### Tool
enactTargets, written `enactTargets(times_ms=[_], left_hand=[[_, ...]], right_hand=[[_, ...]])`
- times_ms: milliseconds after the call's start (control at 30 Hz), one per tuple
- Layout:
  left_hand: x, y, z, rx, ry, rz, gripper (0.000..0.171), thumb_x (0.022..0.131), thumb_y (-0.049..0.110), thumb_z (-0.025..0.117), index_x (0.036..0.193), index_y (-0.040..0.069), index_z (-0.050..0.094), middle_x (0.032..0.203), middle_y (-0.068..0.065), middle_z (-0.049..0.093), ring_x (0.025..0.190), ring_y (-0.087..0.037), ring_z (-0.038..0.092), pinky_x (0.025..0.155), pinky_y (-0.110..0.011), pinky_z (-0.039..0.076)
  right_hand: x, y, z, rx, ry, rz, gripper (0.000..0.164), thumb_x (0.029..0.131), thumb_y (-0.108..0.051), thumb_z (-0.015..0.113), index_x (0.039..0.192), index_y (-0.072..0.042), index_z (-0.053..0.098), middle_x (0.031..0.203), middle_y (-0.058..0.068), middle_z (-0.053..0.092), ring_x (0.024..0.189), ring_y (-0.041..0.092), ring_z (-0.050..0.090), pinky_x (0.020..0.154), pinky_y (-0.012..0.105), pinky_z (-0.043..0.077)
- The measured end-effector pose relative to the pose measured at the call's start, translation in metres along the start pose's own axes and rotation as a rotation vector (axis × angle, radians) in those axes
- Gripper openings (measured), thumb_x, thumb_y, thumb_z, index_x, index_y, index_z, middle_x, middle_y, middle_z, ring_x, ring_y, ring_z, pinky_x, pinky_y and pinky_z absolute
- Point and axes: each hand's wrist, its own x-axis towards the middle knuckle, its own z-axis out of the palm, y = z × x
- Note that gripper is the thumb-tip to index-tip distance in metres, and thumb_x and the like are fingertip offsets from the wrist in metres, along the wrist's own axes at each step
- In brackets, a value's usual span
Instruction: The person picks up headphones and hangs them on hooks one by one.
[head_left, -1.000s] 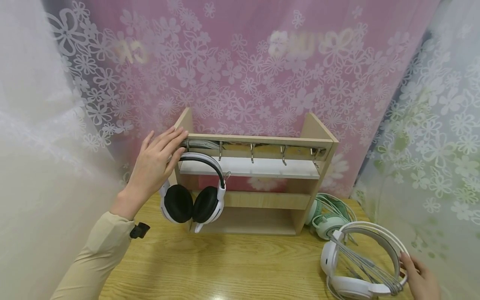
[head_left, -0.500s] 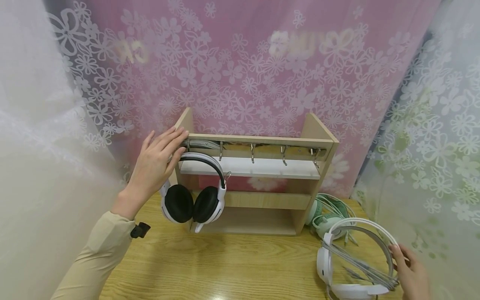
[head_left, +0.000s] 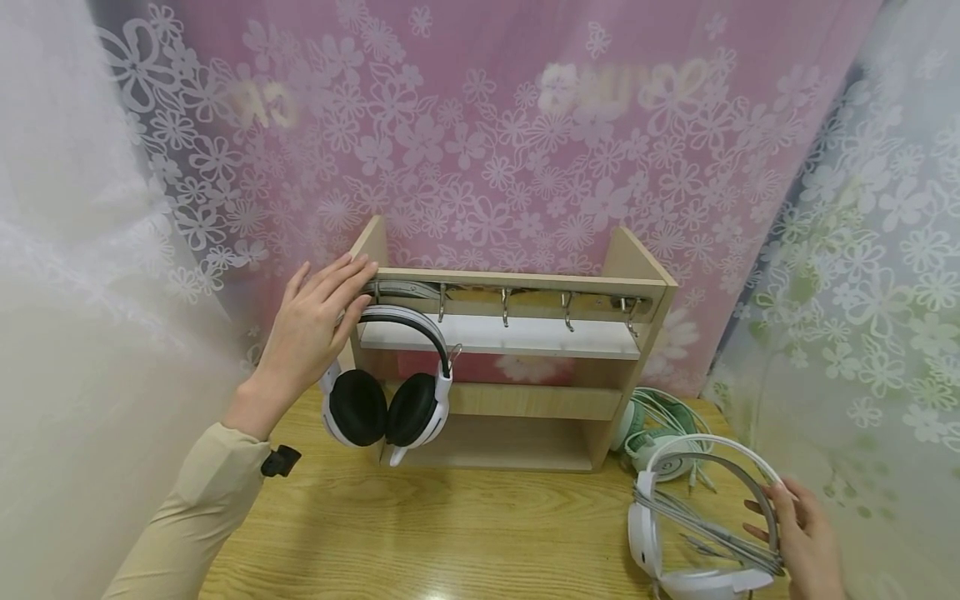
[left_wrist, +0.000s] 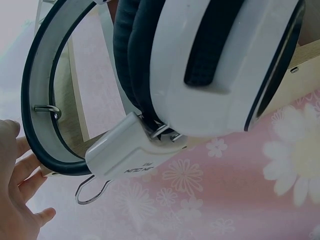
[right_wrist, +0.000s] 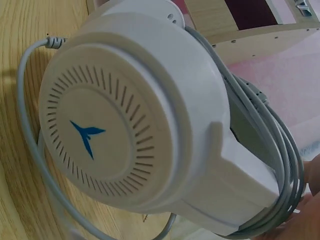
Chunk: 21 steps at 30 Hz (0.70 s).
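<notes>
Right hand [head_left: 808,537] grips headband [head_left: 705,437] of white headset [head_left: 642,533], at right of table [head_left: 487,525], near green headset [head_left: 662,454]; lift-off cannot be told. Left hand [head_left: 307,329] lies on upper left corner of rack [head_left: 525,400], fingers extended. Risks: loose cable loop [right_wrist: 21,82] could snag; one-sided grip could tilt headset; slipping left hand could jolt hanging black-padded headset [head_left: 358,407].

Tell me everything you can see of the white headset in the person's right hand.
The white headset looks plastic, with a grey inner band under its white headband. One ear cup shows a ring of slots around a blue mark. Grey cable is wound across it. The right hand grips the headband; the headset tilts low over the wooden desk, though contact is unclear.
</notes>
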Motion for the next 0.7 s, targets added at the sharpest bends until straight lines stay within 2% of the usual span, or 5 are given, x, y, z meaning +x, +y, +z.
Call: enactTargets(times_ms=[167, 367, 433, 567, 700], left_hand=[[0.0, 0.0, 0.0, 0.003, 0.0, 0.002, 0.048, 0.1, 0.019, 0.065, 0.147, 0.012, 0.055, 0.149, -0.011, 0.054, 0.142, -0.031, 0.045, 0.123, -0.058, 0.017], [0.0, 0.0, 0.0, -0.001, -0.003, 0.002, 0.049, 0.1, 0.019, 0.065, 0.147, 0.013, 0.055, 0.15, -0.01, 0.054, 0.143, -0.03, 0.044, 0.123, -0.058, 0.017], [-0.001, 0.0, 0.0, 0.0, -0.002, 0.002, 0.049, 0.1, 0.018, 0.065, 0.147, 0.013, 0.055, 0.149, -0.01, 0.054, 0.143, -0.03, 0.044, 0.123, -0.058, 0.017], [-0.001, 0.0, 0.0, 0.004, -0.002, 0.001, 0.048, 0.1, 0.019, 0.065, 0.147, 0.013, 0.055, 0.149, -0.01, 0.055, 0.143, -0.03, 0.044, 0.123, -0.057, 0.017], [-0.001, 0.0, 0.0, 0.006, 0.0, 0.001, 0.048, 0.1, 0.019, 0.065, 0.147, 0.013, 0.055, 0.149, -0.01, 0.055, 0.143, -0.03, 0.044, 0.123, -0.057, 0.017]], right_hand=[[-0.001, -0.001, 0.008, -0.053, 0.016, -0.045, 0.02, 0.109, -0.019, 0.045, 0.117, -0.034, 0.055, 0.096, -0.028, 0.066, 0.075, -0.007, 0.068, 0.057, 0.018, 0.057], [-0.001, -0.003, 0.018, -0.379, 0.138, -0.015, 0.017, 0.109, -0.029, 0.044, 0.121, -0.038, 0.052, 0.095, -0.04, 0.058, 0.073, -0.014, 0.065, 0.059, 0.014, 0.055], [-0.001, -0.003, 0.019, -0.428, 0.168, -0.001, 0.017, 0.109, -0.031, 0.044, 0.123, -0.037, 0.051, 0.094, -0.042, 0.056, 0.072, -0.015, 0.064, 0.059, 0.013, 0.055], [-0.001, -0.003, 0.021, -0.428, 0.195, 0.007, 0.017, 0.109, -0.032, 0.044, 0.123, -0.036, 0.052, 0.093, -0.042, 0.056, 0.071, -0.015, 0.064, 0.059, 0.013, 0.055], [-0.001, -0.005, 0.023, -0.451, 0.215, 0.01, 0.024, 0.109, -0.033, 0.042, 0.128, -0.024, 0.054, 0.092, -0.042, 0.056, 0.07, -0.016, 0.063, 0.058, 0.014, 0.055]])
